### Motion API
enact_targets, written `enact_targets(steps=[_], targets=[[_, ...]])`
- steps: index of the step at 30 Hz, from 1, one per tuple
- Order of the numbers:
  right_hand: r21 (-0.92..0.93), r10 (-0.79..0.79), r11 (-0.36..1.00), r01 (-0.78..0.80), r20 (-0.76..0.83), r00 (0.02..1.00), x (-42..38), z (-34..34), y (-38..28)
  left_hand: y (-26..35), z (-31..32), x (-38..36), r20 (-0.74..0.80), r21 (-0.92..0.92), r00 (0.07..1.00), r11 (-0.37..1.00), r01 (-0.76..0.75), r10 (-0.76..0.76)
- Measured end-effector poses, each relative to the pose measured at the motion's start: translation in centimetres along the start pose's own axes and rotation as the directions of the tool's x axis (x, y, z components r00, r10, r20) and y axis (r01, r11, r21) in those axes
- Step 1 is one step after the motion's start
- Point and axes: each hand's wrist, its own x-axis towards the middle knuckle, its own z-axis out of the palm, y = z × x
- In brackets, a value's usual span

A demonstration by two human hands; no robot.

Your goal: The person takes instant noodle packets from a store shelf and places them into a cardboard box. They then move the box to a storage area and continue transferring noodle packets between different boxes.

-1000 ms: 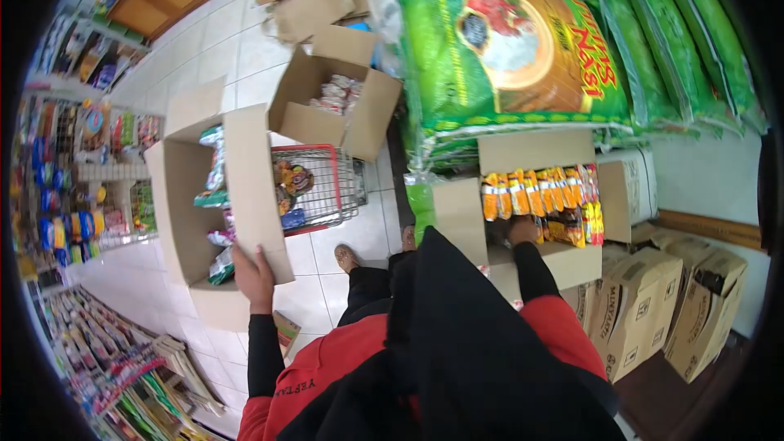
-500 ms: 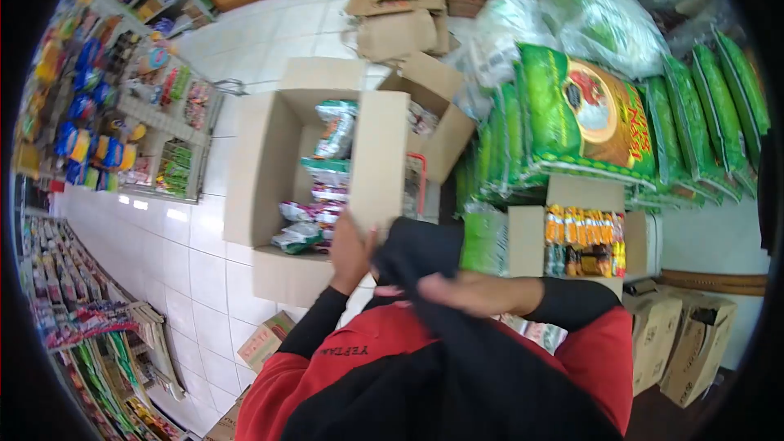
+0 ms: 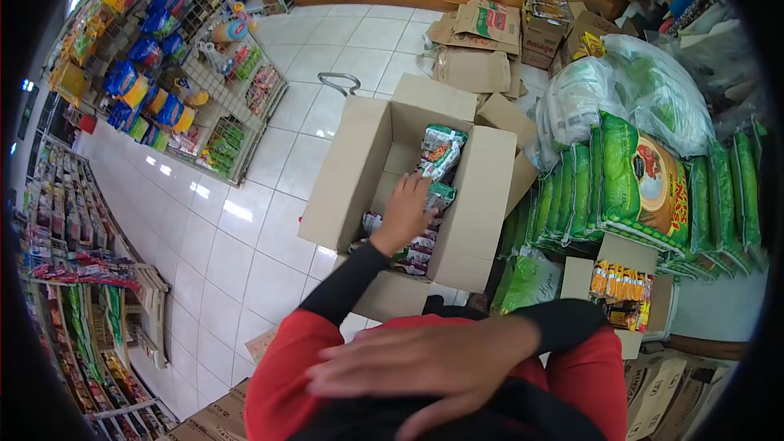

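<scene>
An open cardboard box (image 3: pixel 335 171) stands on the floor with colourful plastic packets (image 3: pixel 443 151) along its right side and bottom. Inside it, my left hand (image 3: pixel 404 212) lies over the packets, fingers apart, the tips at a green-topped one. Whether it grips any packet does not show. My right hand (image 3: pixel 425 359) is held across my body near the camera, palm down with fingers stretched and thumb apart, slightly blurred and holding nothing. Black sleeves cover both forearms.
Green rice sacks (image 3: pixel 645 180) are stacked at the right under clear plastic bags (image 3: pixel 661 82). Below them stands a small box of orange packets (image 3: pixel 625 282). Flattened cardboard (image 3: pixel 474 69) lies beyond the box. Wire shelves of goods (image 3: pixel 188 90) stand at the left.
My left hand has moved from the box's near edge into it, onto the packets. My right hand has let go of black cloth and come closer to the camera. The view has shifted left.
</scene>
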Motion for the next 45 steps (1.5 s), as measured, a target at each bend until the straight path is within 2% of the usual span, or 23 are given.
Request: enact_targets(steps=[1, 2, 4, 6, 9, 10, 12, 14, 15, 17, 19, 21, 23, 24, 26, 29, 32, 34, 35, 37, 39, 41, 45], targets=[[0.197, 0.088, 0.973, -0.12, 0.165, 0.982, -2.4, -1.0, 0.5, -0.9, 0.0, 1.0, -0.004, -0.012, 1.0, 1.0, 0.004, -0.004], [0.26, 0.134, 0.95, -0.17, 0.152, 0.979, -3.7, -1.6, -0.7, -1.7, 0.2, 2.1, 0.042, 0.035, 0.996, 0.997, -0.075, 0.073], [0.254, 0.093, 0.954, -0.159, 0.253, 0.963, -7.8, 0.0, -2.7, -3.4, 1.2, 3.7, 0.087, 0.068, 0.983, 0.983, -0.168, 0.162], [0.25, 0.06, 0.957, -0.15, 0.338, 0.939, -10.3, 0.6, -3.8, -4.9, 3.0, 4.5, 0.313, 0.202, 0.949, 0.973, -0.116, 0.048], [0.322, 0.341, 0.899, -0.296, -0.091, 0.936, -15.1, 1.2, -4.1, -6.0, 2.2, 4.7, 0.17, 0.024, 0.966, 0.98, -0.199, 0.192], [0.404, 0.49, 0.84, -0.361, -0.28, 0.826, -16.7, 1.5, -4.8, -5.1, 0.4, 5.0, 0.121, -0.086, 0.967, 0.973, -0.216, 0.226], [0.183, 0.649, 0.713, -0.676, -0.536, 0.539, -19.7, 1.7, -5.2, -0.6, -4.3, 5.7, 0.067, -0.246, 0.983, 0.958, -0.149, 0.17], [-0.024, 0.49, 0.553, -0.833, -0.799, 0.348, -19.7, 1.8, -5.2, 5.0, -8.2, 6.5, 0.11, -0.313, 0.959, 0.925, -0.215, 0.26], [0.004, 0.486, 0.545, -0.839, -0.816, 0.312, -19.3, 1.5, -4.9, 8.0, -9.0, 6.7, 0.136, -0.33, 0.949, 0.916, -0.227, 0.284], [-0.422, 0.12, 0.245, -0.873, -0.88, 0.459, -18.7, 0.9, -4.3, 14.7, -8.7, 6.1, 0.298, -0.49, 0.864, 0.842, -0.226, 0.406], [-0.347, 0.062, 0.275, -0.897, -0.924, 0.376, -19.1, 1.4, -4.0, 20.8, -7.2, 5.3, 0.386, -0.601, 0.767, 0.771, -0.213, 0.512], [-0.184, 0.18, 0.102, -0.978, -0.963, 0.2, -21.1, 2.5, -5.9, 23.6, -4.2, 4.6, 0.345, -0.649, 0.735, 0.714, -0.263, 0.584], [-0.132, 0.08, 0.072, -0.989, -0.987, 0.137, -26.2, 3.7, -7.5, 24.5, -0.9, 4.2, 0.174, -0.769, 0.87, 0.616, -0.172, 0.461], [-0.111, -0.025, 0.032, -0.993, -0.994, 0.11, -28.9, 4.3, -8.8, 24.4, -0.1, 4.4, 0.1, -0.697, 0.901, 0.676, -0.239, 0.422], [0.001, -0.223, -0.019, -1.0, -0.975, 0.003, -35.7, 6.0, -10.8, 22.5, 1.4, 4.8, 0.201, -0.482, 0.958, 0.872, -0.084, 0.203], [0.192, -0.328, -0.104, -0.976, -0.933, -0.148, -45.8, 8.8, -12.5, 14.9, 4.8, 4.4, 0.031, -0.108, 0.999, 0.994, -0.034, 0.038], [0.249, -0.105, -0.091, -0.964, -0.965, -0.24, -54.3, 10.3, -10.5, 4.9, 6.9, 3.5, -0.144, 0.121, 0.983, 0.984, 0.127, -0.109], [-0.054, 0.121, -0.117, -0.992, -0.992, 0.04, -58.5, 10.5, -7.8, 0.8, 7.2, 3.2, -0.246, 0.255, 0.939, 0.918, 0.303, -0.242], [-0.054, 0.13, -0.107, -0.993, -0.991, 0.04, -59.6, 10.4, -6.2, -1.1, 7.3, 3.1, -0.242, 0.265, 0.938, 0.913, 0.309, -0.248], [0.251, 0.296, -0.33, -0.91, -0.888, -0.353, -61.1, 10.1, -2.9, -4.0, 7.4, 3.4, -0.204, 0.399, 0.948, 0.863, 0.309, -0.245], [0.235, 0.369, -0.428, -0.873, -0.836, -0.406, -64.2, 10.4, 0.2, -6.0, 8.1, 3.8, -0.114, 0.354, 0.946, 0.877, 0.325, -0.304], [0.202, 0.429, -0.521, -0.829, -0.778, -0.459, -67.2, 10.6, 3.4, -8.4, 9.2, 4.3, 0.045, 0.077, 0.904, 0.903, 0.422, -0.426], [0.11, 0.528, -0.593, -0.798, -0.695, -0.488, -68.6, 10.5, 5.8, -10.4, 10.7, 4.5, 0.071, 0.091, 0.913, 0.915, 0.394, -0.401]])
